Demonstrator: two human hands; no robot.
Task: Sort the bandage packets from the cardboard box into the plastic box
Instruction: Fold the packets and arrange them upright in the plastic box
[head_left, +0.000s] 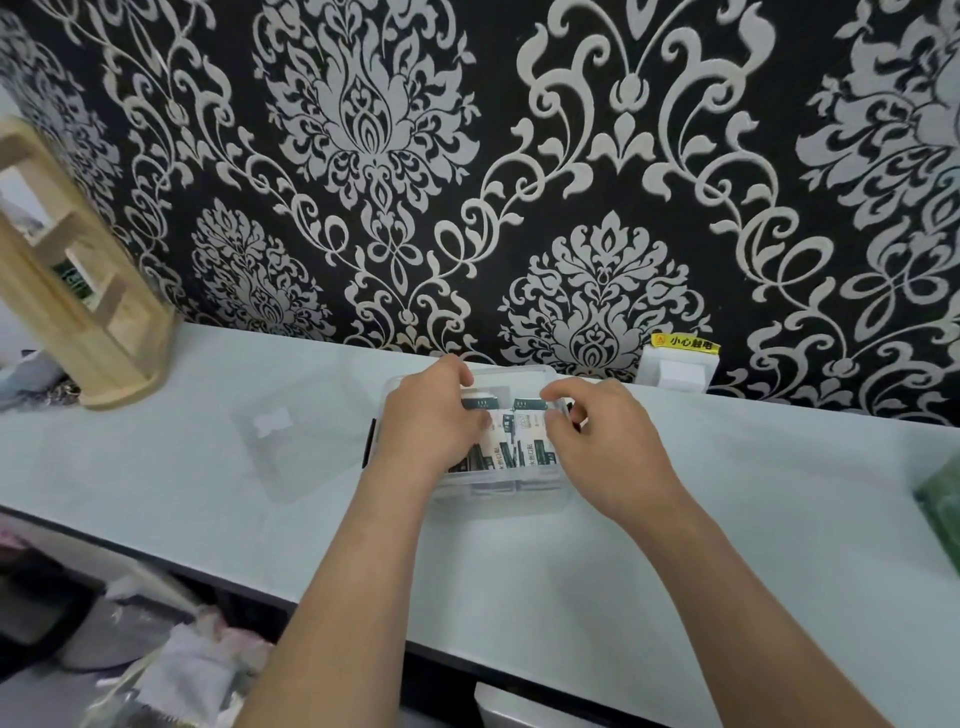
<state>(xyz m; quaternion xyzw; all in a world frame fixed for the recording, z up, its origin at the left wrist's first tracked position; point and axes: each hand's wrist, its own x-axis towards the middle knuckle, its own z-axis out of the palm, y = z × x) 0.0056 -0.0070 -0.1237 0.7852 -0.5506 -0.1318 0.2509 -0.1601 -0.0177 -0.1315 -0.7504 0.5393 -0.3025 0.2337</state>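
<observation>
Packets (511, 441) pinched under both hands' fingers, left hand (431, 415) and right hand (597, 441), inside plastic box (498, 501); uneven pressing may buckle rows.

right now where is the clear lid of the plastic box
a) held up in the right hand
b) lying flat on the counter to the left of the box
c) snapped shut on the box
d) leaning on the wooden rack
b: the clear lid lies flat on the counter, left of the plastic box, which is open with both hands in it.
</observation>
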